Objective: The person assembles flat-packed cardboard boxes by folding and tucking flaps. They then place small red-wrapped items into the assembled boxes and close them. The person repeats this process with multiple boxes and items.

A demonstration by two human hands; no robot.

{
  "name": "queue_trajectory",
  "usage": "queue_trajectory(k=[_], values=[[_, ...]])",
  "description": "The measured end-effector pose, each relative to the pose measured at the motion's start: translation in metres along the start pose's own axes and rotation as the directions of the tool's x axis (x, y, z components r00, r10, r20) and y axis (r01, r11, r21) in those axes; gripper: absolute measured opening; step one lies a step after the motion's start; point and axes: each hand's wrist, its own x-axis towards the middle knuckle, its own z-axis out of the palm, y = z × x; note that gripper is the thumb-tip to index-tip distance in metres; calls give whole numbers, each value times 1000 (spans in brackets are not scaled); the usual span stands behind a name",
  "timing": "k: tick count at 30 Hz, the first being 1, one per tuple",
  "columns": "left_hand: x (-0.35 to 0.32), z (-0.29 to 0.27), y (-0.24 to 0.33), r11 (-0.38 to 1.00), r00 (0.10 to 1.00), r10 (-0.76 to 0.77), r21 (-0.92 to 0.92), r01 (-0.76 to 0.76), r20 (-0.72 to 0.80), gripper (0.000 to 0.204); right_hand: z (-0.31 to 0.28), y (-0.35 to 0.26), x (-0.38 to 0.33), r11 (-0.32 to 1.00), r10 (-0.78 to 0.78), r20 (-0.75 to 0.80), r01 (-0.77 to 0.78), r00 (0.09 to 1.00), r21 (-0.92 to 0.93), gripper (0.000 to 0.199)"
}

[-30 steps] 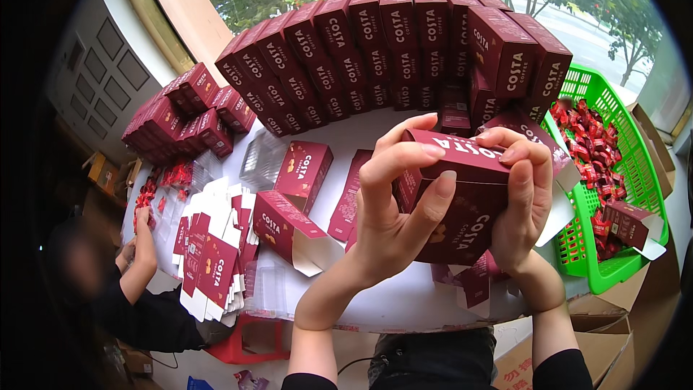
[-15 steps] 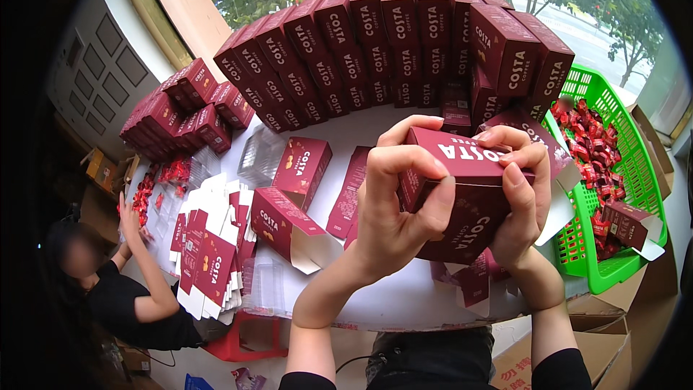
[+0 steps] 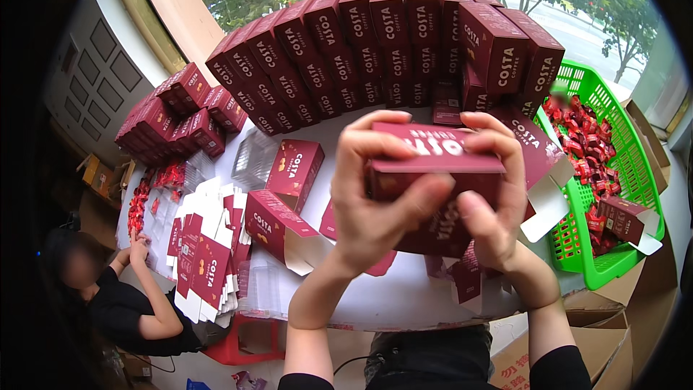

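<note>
At the far left a person in a black top (image 3: 119,310) sits low beside the counter (image 3: 404,296), one hand raised to a scatter of small red packets (image 3: 141,198) at its left edge. Next along lies a stack of flat, unfolded carton blanks (image 3: 206,256), reaching close to the front edge, then two open dark red cartons (image 3: 278,227) lying on their sides on the white surface. A curved wall of closed dark red boxes (image 3: 375,43) runs along the back, in front of a window with trees outside; little bare counter shows apart from a strip near the front edge.

The left hand (image 3: 379,206) wraps around the left end of a dark red carton (image 3: 433,166), thumb across its front face, fingers curled over the top. The right hand (image 3: 494,198) closes on the right end in the same way. The carton is held above the counter's middle, its long axis running left to right, roughly level.

At the right a green plastic basket (image 3: 628,166) holds red packets, overhanging the counter's edge, with cardboard boxes (image 3: 621,339) below.
</note>
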Motion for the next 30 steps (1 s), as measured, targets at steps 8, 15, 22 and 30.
queue_trajectory(k=[8, 15, 22, 30], values=[[16, -13, -19, 929, 899, -370, -81, 361, -235, 27, 9, -5, 5, 833, 480, 307, -537, 821, 133, 95], [24, -50, -65, 741, 798, -544, 297, 602, -261, 47, 5, 9, 7, 885, 465, 175, -463, 868, -57, 81], [-8, -49, -112, -266, 555, -814, 960, -91, -173, 66, 0, 9, 13, 831, 455, -18, -432, 890, -349, 82], [-17, -64, -144, -356, 450, -848, 930, -88, -282, 70, -3, 7, 16, 765, 492, 10, -427, 870, -483, 81]])
